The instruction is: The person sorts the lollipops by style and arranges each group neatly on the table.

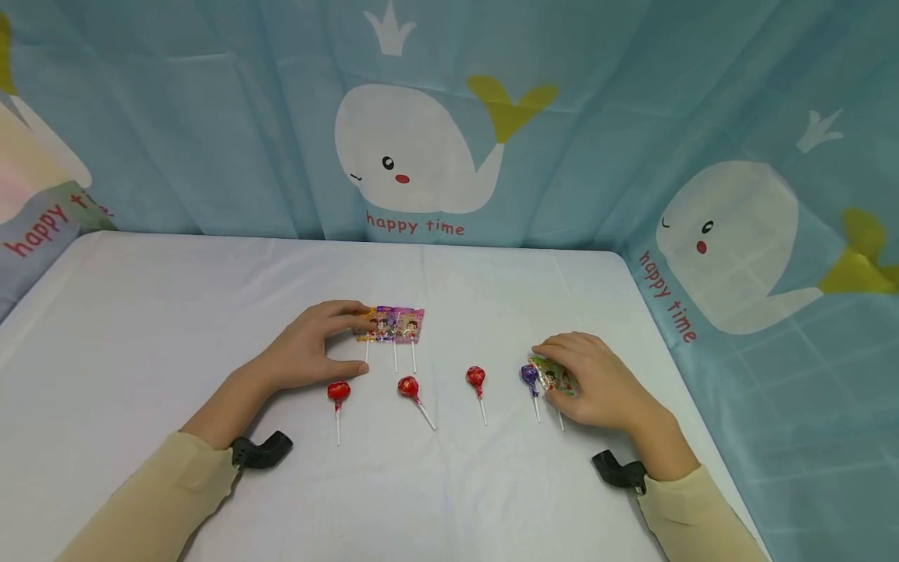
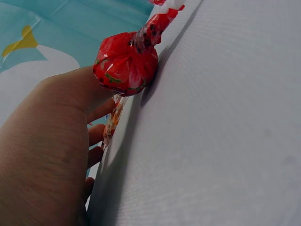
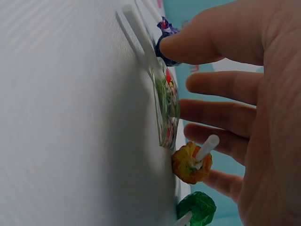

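Observation:
In the head view my left hand (image 1: 316, 343) reaches over flat-wrapped lollipops (image 1: 409, 325) lying side by side, its fingertips overlapping their left end. The thumb is spread apart from the fingers, near a round red lollipop (image 1: 339, 393). That red lollipop (image 2: 126, 66) looms large in the left wrist view. My right hand (image 1: 597, 382) arches over a green flat-wrapped lollipop (image 1: 551, 376), thumb and fingers parted around it. Beside it lies a purple round lollipop (image 1: 529, 375). The right wrist view also shows an orange lollipop (image 3: 190, 165) and a green round lollipop (image 3: 198, 207), both hidden by the hand in the head view.
Two more red lollipops, one left of centre (image 1: 408, 387) and one right of it (image 1: 475, 377), lie between the hands on the white-covered table (image 1: 211, 312). A blue curtain (image 1: 267, 140) with whale prints hangs behind and along the right side.

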`<action>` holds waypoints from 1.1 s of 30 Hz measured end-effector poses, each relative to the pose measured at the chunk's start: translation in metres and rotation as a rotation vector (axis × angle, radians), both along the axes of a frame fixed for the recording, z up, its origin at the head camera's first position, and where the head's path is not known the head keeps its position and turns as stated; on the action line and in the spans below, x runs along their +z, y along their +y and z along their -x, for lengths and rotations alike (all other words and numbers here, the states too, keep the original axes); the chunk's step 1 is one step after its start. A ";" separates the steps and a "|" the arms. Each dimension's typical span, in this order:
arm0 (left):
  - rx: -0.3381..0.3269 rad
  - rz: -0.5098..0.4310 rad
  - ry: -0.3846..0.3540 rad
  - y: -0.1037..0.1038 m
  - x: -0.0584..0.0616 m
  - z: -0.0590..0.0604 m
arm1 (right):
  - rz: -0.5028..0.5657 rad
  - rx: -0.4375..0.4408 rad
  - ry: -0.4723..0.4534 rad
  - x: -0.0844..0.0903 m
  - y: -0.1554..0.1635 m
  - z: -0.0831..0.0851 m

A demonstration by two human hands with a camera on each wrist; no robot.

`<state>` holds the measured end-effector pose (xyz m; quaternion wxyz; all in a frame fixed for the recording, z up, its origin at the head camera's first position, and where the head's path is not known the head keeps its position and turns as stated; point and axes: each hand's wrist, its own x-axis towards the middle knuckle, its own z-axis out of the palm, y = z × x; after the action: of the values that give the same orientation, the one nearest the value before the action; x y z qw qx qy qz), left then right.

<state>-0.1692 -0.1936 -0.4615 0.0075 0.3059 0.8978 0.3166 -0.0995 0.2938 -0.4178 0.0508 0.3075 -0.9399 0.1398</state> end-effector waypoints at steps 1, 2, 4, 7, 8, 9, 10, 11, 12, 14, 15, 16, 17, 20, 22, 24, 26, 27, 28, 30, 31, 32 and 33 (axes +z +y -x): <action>-0.001 0.001 0.001 0.000 0.000 0.000 | -0.004 -0.003 -0.007 0.000 0.000 0.000; -0.001 0.001 0.001 0.000 0.000 0.000 | -0.009 -0.005 -0.012 0.000 0.001 0.000; -0.002 0.002 0.003 0.000 -0.001 0.001 | -0.019 -0.009 -0.020 0.001 0.001 -0.001; -0.004 0.004 0.007 -0.001 -0.001 0.001 | -0.024 -0.010 -0.028 0.001 0.002 -0.002; -0.005 0.003 0.008 -0.001 -0.001 0.001 | -0.025 -0.010 -0.031 0.001 0.002 -0.002; -0.005 0.002 0.009 -0.001 -0.001 0.001 | -0.024 -0.011 -0.032 0.000 0.002 -0.002; -0.005 0.003 0.010 -0.001 -0.001 0.001 | -0.023 -0.012 -0.033 0.000 0.002 -0.002; -0.004 0.002 0.009 -0.001 -0.001 0.001 | -0.022 -0.012 -0.034 0.000 0.002 -0.002; -0.004 0.001 0.008 -0.001 -0.001 0.001 | -0.020 -0.012 -0.035 -0.001 0.002 -0.001; -0.002 0.001 0.008 -0.001 0.000 0.000 | -0.016 -0.014 -0.038 -0.001 0.002 -0.001; -0.002 0.002 0.008 -0.001 0.000 0.000 | -0.013 -0.015 -0.038 -0.001 0.002 -0.001; -0.002 0.002 0.008 -0.001 0.000 0.000 | -0.010 -0.016 -0.037 -0.001 0.002 -0.001; -0.001 0.001 0.007 0.000 0.000 0.000 | -0.007 -0.016 -0.036 -0.001 0.002 -0.001; -0.001 -0.001 0.008 0.000 0.001 -0.001 | 0.005 -0.018 -0.030 -0.002 0.002 0.000; 0.000 -0.002 0.008 0.000 0.001 -0.001 | 0.013 -0.018 -0.026 -0.003 0.003 0.000; 0.001 -0.002 0.007 0.000 0.002 -0.001 | 0.019 -0.018 -0.024 -0.004 0.003 0.000; 0.002 -0.003 0.006 0.000 0.002 -0.001 | 0.025 -0.014 -0.022 -0.005 0.003 0.001; 0.002 -0.003 0.005 0.000 0.002 -0.001 | 0.029 -0.011 -0.021 -0.005 0.003 0.001; 0.002 -0.004 0.003 0.000 0.002 -0.001 | 0.034 -0.008 -0.020 -0.005 0.003 0.001; 0.003 -0.007 0.002 0.000 0.002 -0.001 | 0.042 0.000 -0.015 -0.005 0.004 0.001; 0.002 -0.008 0.001 0.000 0.002 -0.001 | 0.049 0.004 -0.014 -0.005 0.004 0.001; 0.002 -0.008 0.000 0.000 0.002 -0.001 | 0.054 0.007 -0.011 -0.005 0.004 0.002; 0.001 -0.009 0.000 0.000 0.001 -0.001 | 0.059 0.009 -0.009 -0.005 0.005 0.002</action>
<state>-0.1685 -0.1932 -0.4600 0.0062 0.3055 0.8966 0.3206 -0.1013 0.2985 -0.4232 0.0551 0.3097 -0.9341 0.1690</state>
